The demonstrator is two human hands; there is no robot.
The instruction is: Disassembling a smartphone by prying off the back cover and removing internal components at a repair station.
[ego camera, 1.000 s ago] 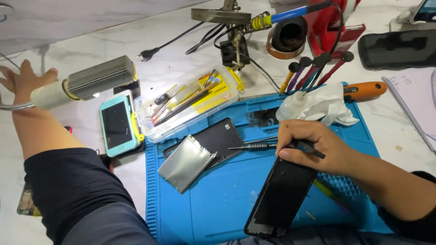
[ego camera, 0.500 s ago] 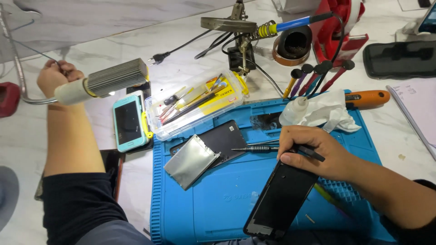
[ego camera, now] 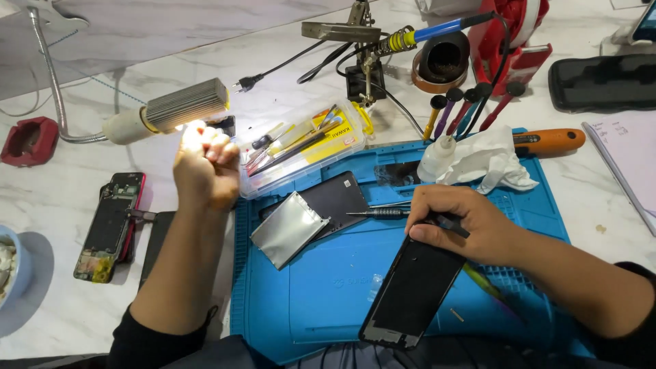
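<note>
My left hand is clenched around the ribbed grey lamp head at ten o'clock. My right hand grips a thin dark tool, pinning the black phone frame; best aim light there.

A white, grey-veined marble worktop fills the view, with a blue work mat lying on it toward the near edge and a gooseneck lamp glowing just beyond the mat's far left corner.

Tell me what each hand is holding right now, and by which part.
The right hand pinches a thin dark tool near its middle, over the black phone frame. The left hand is a closed fist under the lamp head; any hold cannot be told.
</note>
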